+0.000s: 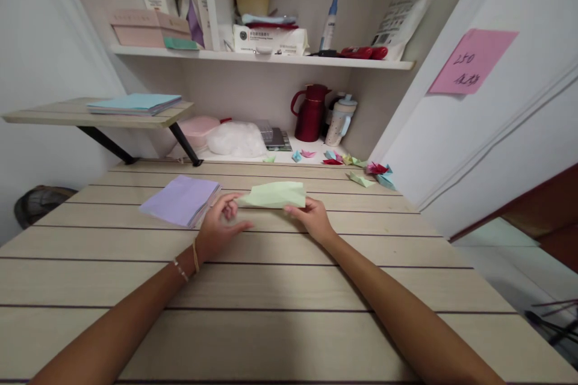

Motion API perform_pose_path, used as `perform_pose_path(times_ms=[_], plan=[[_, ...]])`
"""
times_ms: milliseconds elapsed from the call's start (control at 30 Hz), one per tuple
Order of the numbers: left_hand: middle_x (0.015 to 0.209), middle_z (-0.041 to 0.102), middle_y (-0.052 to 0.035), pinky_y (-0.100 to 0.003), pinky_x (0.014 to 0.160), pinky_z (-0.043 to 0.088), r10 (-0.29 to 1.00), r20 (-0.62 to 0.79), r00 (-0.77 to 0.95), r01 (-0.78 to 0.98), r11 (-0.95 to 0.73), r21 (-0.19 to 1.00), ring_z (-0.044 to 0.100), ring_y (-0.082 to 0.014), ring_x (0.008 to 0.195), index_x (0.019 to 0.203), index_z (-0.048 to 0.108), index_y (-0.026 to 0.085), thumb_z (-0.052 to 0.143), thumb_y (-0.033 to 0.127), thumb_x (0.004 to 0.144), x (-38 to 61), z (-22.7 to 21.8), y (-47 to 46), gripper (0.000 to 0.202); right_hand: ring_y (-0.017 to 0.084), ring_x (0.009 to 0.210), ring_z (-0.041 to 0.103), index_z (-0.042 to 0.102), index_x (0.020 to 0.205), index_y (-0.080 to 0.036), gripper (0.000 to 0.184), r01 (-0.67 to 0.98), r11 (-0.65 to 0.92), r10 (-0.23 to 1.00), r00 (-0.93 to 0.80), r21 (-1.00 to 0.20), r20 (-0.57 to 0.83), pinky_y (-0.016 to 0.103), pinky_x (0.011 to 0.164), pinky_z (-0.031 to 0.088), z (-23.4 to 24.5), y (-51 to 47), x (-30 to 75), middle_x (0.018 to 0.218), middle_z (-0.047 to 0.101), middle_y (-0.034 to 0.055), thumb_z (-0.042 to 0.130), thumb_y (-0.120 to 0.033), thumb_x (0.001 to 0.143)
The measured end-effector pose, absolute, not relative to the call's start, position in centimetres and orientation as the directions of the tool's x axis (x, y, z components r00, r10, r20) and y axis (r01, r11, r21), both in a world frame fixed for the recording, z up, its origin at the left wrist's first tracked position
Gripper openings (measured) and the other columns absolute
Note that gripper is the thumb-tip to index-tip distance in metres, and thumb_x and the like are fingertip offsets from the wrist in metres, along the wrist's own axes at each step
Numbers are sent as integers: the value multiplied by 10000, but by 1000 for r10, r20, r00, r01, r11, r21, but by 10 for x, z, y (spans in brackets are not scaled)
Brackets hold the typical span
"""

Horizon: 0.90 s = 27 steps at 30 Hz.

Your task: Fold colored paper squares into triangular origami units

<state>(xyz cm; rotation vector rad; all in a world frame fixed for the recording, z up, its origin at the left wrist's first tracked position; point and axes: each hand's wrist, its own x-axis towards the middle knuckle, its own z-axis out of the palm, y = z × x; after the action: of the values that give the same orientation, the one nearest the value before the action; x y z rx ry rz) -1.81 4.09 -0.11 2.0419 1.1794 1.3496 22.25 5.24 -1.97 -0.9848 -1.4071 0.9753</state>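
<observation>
A sheet of light green paper [276,195], with creases and an uneven upper edge, is held just above the slatted table [289,283]. My right hand [315,219] pinches its lower right corner, thumb in front and fingers behind. At the narrow left end is my left hand [222,222], its thumb stretched away from the curled fingers. The fingertips there reach the paper's edge; whether they touch it I cannot tell. Left of that hand lies a stack of purple paper [180,200].
Several small folded paper pieces lie along the back, among them a green one [360,179] and a light blue one [386,179]. A raised wooden stand [49,109] bears blue paper [135,102]. Behind are a red jug [311,113], a cup [341,121] and a plastic bag [237,138].
</observation>
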Motion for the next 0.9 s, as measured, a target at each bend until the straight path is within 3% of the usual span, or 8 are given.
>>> perform_pose_path(times_ms=[100, 200, 333, 500, 600, 733, 833, 900], plan=[[650, 570, 30, -232, 551, 447, 939, 234, 252, 169, -280, 945, 534, -105, 546, 1234, 376, 169, 645, 333, 705, -13, -8, 45, 616, 178, 643, 603, 697, 705, -139, 260, -23, 242, 970, 36, -970, 241, 294, 623, 471, -20, 52, 220, 684, 688, 48, 707, -389, 633], [833, 658, -56, -282, 658, 490, 953, 121, 277, 5, -127, 992, 618, -140, 675, 1245, 325, 168, 650, 314, 704, -6, -11, 44, 648, 163, 638, 606, 685, 735, -140, 267, -135, 192, 981, 19, -972, 191, 290, 628, 476, -20, 50, 212, 694, 687, 45, 723, -375, 616], [972, 662, -97, -283, 687, 509, 971, 124, 204, -99, -105, 990, 645, -179, 805, 1140, 424, 170, 705, 294, 649, 4, -12, 41, 579, 161, 657, 623, 672, 818, -138, 325, -249, 107, 986, -99, -963, 135, 302, 651, 497, -23, 45, 199, 741, 693, 48, 750, -350, 584], [840, 681, -62, -271, 647, 532, 994, 110, -17, -6, -111, 994, 651, -152, 661, 872, 563, 120, 715, 327, 624, 7, -12, 41, 358, 146, 616, 611, 660, 787, -122, 297, -203, 81, 975, -188, -976, 120, 282, 608, 500, -27, 43, 194, 693, 680, 49, 720, -365, 626], [762, 673, -18, -243, 539, 525, 987, 144, -73, -6, -145, 989, 641, -132, 537, 894, 482, 155, 737, 303, 599, 6, -10, 42, 417, 126, 592, 601, 621, 757, -133, 273, -220, 96, 984, -126, -971, 126, 269, 610, 502, -29, 45, 195, 668, 659, 30, 698, -373, 653], [622, 643, 45, -239, 484, 514, 968, 191, -162, -83, -206, 975, 632, -141, 458, 911, 303, 217, 720, 292, 629, 6, -9, 43, 509, 130, 611, 630, 474, 887, -217, 385, -339, 130, 985, -62, -932, 160, 277, 629, 516, -30, 46, 195, 678, 634, -36, 733, -325, 623], [605, 641, 44, -282, 531, 532, 960, 240, -144, -154, -262, 953, 654, -160, 507, 880, 267, 230, 646, 318, 715, 6, -9, 43, 423, 141, 598, 639, 389, 911, -250, 403, -354, 160, 984, -14, -922, 176, 277, 596, 511, -28, 46, 195, 639, 615, -56, 698, -343, 670], [707, 671, -3, -316, 609, 542, 964, 261, -43, -182, -265, 947, 680, -177, 637, 885, 315, 218, 618, 316, 744, 7, -9, 41, 349, 143, 595, 639, 401, 890, -242, 351, -342, 180, 981, -8, -922, 195, 281, 604, 505, -27, 46, 195, 633, 606, -50, 671, -359, 698]])
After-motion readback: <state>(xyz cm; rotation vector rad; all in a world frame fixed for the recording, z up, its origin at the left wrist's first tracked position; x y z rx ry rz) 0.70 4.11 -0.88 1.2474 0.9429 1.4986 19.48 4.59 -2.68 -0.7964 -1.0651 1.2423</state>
